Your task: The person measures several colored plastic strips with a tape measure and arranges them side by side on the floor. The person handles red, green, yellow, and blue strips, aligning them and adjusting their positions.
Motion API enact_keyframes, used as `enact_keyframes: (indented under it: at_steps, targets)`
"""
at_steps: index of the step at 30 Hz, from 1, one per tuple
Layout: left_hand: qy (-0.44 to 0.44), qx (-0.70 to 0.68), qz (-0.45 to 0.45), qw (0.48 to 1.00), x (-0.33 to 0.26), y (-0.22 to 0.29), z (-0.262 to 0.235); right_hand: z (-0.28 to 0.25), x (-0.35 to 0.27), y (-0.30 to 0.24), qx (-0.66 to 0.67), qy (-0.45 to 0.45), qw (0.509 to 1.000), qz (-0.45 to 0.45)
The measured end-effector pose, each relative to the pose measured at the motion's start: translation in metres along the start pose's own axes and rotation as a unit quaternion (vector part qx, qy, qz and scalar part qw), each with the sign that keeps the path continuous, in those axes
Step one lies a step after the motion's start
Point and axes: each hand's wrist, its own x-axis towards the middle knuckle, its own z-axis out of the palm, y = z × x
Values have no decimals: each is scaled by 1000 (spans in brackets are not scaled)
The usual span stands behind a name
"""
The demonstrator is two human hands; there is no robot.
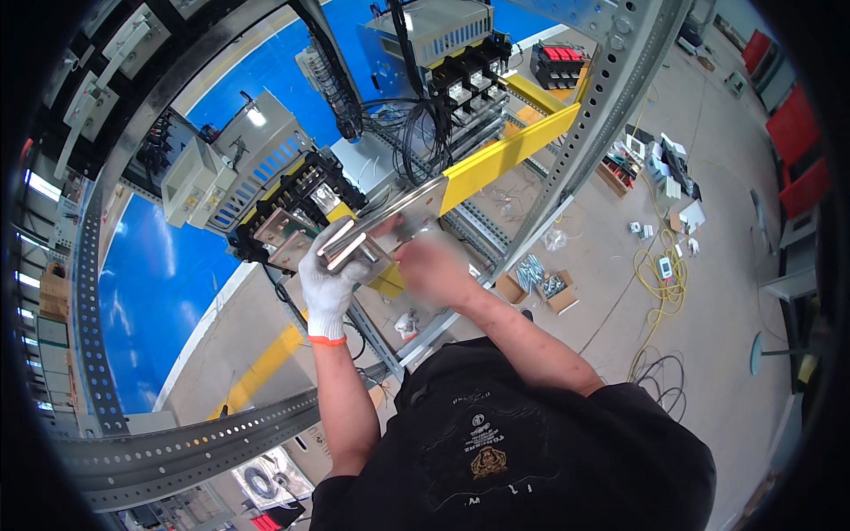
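Bar (469, 180), part bare metal, part yellow, slants up and right from the left grip (335, 270), its bare end nearest that grip. Left grip: white glove, orange cuff, clasped round metal edges at the bar's near end; one piece or several, can't tell. Left forearm (343, 403) nearly vertical below it, wrist about straight, knuckles up. Right grip (434, 270): bare, blurred, just right of the left one, under the bar's bare stretch. Fingers look bent inward, pointing left; whether they clasp anything, can't tell. Right forearm (527, 336) runs diagonally down and right from that grip to a bent elbow. Both grips held out in front of the black shirt (567, 434), close together.

Just above and left of the left grip: black terminal block (305, 199), grey box (252, 150) beyond it. Black wires (429, 142) above the right grip. Perforated rail (591, 133) up and right of the right grip, near the bar's far yellow end. Bolts (530, 273) right of the right grip, yellow cable (657, 292) farther right on the floor (611, 301).
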Motion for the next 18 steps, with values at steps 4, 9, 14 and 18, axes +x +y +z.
enact_keyframes:
  at_steps: [4, 9, 14, 18]
  targets:
    - [6, 11, 18, 1000, 0, -3, -3, 0, -6, 10, 33, 11, 999, 37]
    - [36, 94, 42, 994, -1, -12, -6, 5, -12, 0, 94, -36, 994, 45]
    - [31, 84, 84, 992, 0, -22, -9, 13, -14, -5, -12, 19, 1000, -16]
    - [36, 72, 38, 996, -3, -26, -12, 24, -16, -2, 73, 25, 996, -50]
